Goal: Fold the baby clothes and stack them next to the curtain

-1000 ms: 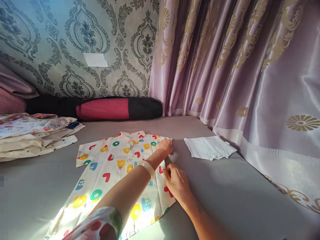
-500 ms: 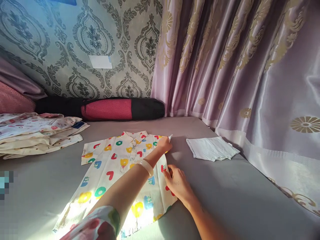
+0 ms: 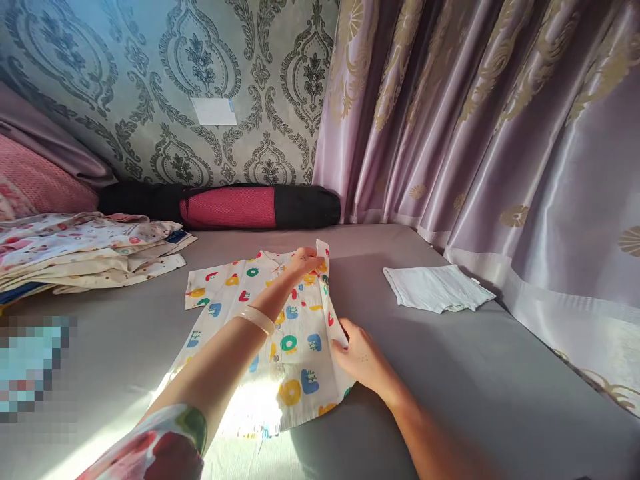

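Observation:
A short-sleeved, button-front shirt (image 3: 295, 360) lies on the grey bed sheet, white with red, yellow, green and blue letter prints. My left hand (image 3: 306, 263) is closed on the shirt near its right shoulder, below the collar; the sleeve beside it stands up off the sheet. A pale bangle (image 3: 256, 320) circles that wrist, and the forearm covers part of the shirt's front. My right hand (image 3: 364, 357) pinches the shirt's right side edge between thumb and fingers, lifting it a little. Strong sunlight washes out the lower hem.
Folded white cloth (image 3: 437, 288) lies to the right on the bed sheet (image 3: 450, 393). At the left sits a stack of printed clothes (image 3: 90, 250). A black and pink long bag (image 3: 230, 207) rests against the patterned wall. Purple curtains (image 3: 450, 133) hang along the right side.
The shirt's right side has been lifted and drawn inward, and its sleeve now stands up. My left hand has shifted slightly left and away from me. The view has also moved a little.

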Motion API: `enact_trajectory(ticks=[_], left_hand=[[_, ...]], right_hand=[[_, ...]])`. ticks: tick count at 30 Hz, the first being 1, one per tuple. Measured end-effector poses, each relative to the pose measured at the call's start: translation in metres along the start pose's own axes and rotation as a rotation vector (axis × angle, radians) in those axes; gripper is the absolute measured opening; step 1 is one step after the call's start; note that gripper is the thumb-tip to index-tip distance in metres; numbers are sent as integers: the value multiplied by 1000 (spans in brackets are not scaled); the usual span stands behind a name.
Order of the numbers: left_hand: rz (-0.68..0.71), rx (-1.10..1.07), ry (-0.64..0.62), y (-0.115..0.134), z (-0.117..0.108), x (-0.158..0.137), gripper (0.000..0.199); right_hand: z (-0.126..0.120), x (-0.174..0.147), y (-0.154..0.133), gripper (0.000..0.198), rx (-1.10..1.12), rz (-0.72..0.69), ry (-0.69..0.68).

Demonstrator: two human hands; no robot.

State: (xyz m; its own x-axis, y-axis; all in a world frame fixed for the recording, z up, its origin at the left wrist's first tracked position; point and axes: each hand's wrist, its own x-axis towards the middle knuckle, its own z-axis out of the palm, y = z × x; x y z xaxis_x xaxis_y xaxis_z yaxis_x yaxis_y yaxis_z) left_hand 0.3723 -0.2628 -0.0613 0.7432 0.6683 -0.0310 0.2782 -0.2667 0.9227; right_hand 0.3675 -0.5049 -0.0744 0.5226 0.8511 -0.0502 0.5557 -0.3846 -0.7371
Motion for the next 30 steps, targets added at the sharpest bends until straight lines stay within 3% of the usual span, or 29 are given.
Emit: enact_trajectory(ticks=[5, 11, 14, 17, 19, 21, 23, 26, 30], left_hand=[[-52, -60, 50, -7, -22, -15, 13], [69, -74, 118, -32, -43, -32, 22], [58, -73, 142, -46, -49, -37, 23], [43, 8, 195, -59, -53, -41, 20], [29, 103, 236, -66, -53, -43, 17], [2, 162, 285, -72, -52, -46, 14], [4, 170, 334, -78, -48, -49, 27], [95, 181, 371, -86, -42, -53, 61], [226, 287, 362, -99, -38, -53, 61]], right_hand=[[1, -4, -5, 41, 85, -63, -48], [2, -8, -4, 59, 71, -98, -103], [-1, -10, -6, 53, 74, -126, -151], [-5, -10, -12, 32, 53, -173, -208], [-4, -8, -13, 38, 3, -208, -147], [1, -4, -11, 43, -93, -263, 8], [8, 1, -5, 40, -229, -329, 118], [20, 9, 3, 49, -434, -416, 57], [30, 20, 8, 60, -577, -429, -97]])
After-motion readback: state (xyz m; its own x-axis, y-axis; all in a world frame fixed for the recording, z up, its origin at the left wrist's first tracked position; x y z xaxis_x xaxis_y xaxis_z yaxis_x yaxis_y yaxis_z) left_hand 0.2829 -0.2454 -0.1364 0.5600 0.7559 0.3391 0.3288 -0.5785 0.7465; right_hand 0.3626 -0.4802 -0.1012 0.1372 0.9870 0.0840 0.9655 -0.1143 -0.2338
